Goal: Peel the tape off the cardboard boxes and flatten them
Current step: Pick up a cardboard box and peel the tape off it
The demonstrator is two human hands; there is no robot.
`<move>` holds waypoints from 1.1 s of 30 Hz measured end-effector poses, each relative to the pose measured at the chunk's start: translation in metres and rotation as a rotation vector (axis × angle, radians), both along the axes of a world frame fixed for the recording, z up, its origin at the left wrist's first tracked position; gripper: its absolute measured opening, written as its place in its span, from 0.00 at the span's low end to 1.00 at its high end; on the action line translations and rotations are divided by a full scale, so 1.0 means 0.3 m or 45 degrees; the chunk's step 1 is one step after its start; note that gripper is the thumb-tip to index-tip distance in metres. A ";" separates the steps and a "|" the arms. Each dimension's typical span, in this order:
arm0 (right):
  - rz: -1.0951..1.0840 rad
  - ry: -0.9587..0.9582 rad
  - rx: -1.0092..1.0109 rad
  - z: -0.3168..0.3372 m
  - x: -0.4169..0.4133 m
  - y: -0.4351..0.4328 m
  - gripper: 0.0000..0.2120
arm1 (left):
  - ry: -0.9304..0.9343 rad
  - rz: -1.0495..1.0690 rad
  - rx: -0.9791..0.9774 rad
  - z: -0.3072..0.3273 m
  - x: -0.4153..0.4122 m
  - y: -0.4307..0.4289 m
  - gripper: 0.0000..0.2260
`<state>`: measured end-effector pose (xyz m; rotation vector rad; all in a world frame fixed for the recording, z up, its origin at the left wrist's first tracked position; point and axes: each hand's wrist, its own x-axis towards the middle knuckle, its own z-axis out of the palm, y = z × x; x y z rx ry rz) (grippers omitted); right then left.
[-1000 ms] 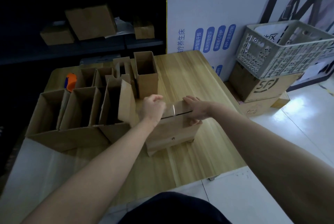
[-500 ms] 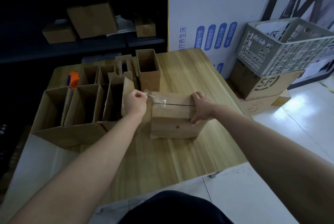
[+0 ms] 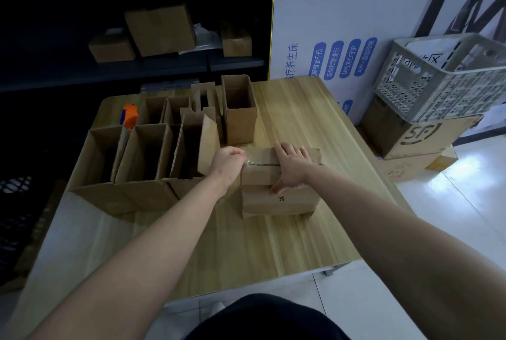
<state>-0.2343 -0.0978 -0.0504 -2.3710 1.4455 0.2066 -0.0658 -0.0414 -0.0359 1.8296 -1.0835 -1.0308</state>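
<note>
A closed brown cardboard box (image 3: 282, 200) stands on the wooden table (image 3: 295, 120) in front of me. My right hand (image 3: 290, 167) lies over its top, fingers spread across the flaps and thumb down the front face. My left hand (image 3: 228, 160) is curled at the box's left top edge and pinches a strip of clear tape (image 3: 253, 164) that runs along the seam between the flaps. Part of the strip is lifted off the cardboard.
Several opened boxes (image 3: 147, 153) stand in rows on the table's left half, with a tall one (image 3: 238, 109) behind. An orange and blue tool (image 3: 128, 116) lies at the far left. A grey crate (image 3: 443, 76) sits on cartons right of the table.
My right hand has slid from the box's right end toward the middle of its top. My left hand has come back close to the box's left edge, still pinching the tape.
</note>
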 end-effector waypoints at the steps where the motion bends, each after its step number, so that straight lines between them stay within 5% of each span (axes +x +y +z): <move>1: 0.004 -0.001 0.014 0.003 -0.003 -0.001 0.65 | -0.008 -0.092 0.033 0.005 -0.004 -0.001 0.04; 3: 0.008 -0.003 0.036 0.008 -0.008 -0.001 0.64 | -0.045 -0.248 0.113 0.008 -0.019 -0.002 0.05; 7: -0.004 -0.030 0.064 0.016 -0.010 -0.001 0.64 | -0.510 -0.340 0.225 -0.003 -0.054 -0.020 0.34; 9: -0.013 -0.058 0.063 0.013 -0.017 0.002 0.62 | -0.936 -0.299 0.154 -0.020 -0.078 -0.026 0.32; 11: -0.023 -0.088 0.070 0.010 -0.026 0.007 0.62 | -1.083 -0.236 -0.014 -0.036 -0.092 -0.032 0.22; 14: -0.012 -0.100 0.085 0.012 -0.038 0.001 0.61 | -0.752 -0.083 -0.175 -0.035 -0.079 -0.034 0.15; 19: 0.027 -0.083 0.091 0.020 -0.064 -0.016 0.61 | -0.243 0.249 -0.098 -0.037 -0.001 -0.033 0.08; 26: 0.097 -0.002 0.049 -0.018 -0.031 -0.021 0.63 | -0.122 -0.046 -0.041 -0.047 0.015 0.005 0.04; 33: 0.106 -0.015 -0.003 -0.016 -0.046 -0.013 0.61 | -0.223 -0.267 0.173 -0.016 0.017 -0.021 0.16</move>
